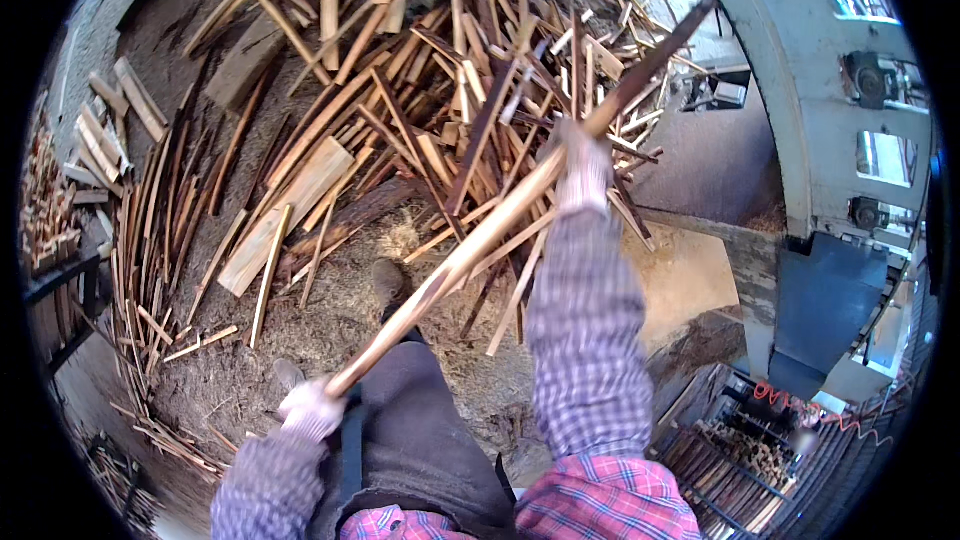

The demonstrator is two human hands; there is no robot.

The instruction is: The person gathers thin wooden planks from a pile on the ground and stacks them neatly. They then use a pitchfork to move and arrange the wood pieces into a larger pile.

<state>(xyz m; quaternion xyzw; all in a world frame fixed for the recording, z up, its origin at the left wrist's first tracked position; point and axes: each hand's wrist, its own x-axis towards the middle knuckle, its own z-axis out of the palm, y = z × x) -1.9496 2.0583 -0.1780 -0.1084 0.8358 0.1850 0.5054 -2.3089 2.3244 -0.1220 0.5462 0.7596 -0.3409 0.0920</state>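
Observation:
A long wooden strip (470,250), pale with dark bark toward its far end, runs slantwise across my body from lower left to upper right. My left hand (312,408), in a light glove, is closed round its near end beside my thigh. Farther out, my right hand (583,165), gloved too, grips the strip toward its dark far end, with that arm stretched forward. Both hands are somewhat blurred, so single fingers do not show. Beyond the strip lies a large heap of loose wooden strips (420,140), and a wide pale board (285,215) rests at its left side.
Long thin strips (150,240) lie along the left on the sawdust-strewn floor (230,370). A grey machine frame (770,70) curves up the right side. Below it are a blue metal panel (830,300) and a rack of stacked strips (720,480). A tan sheet (690,275) lies right of my arm.

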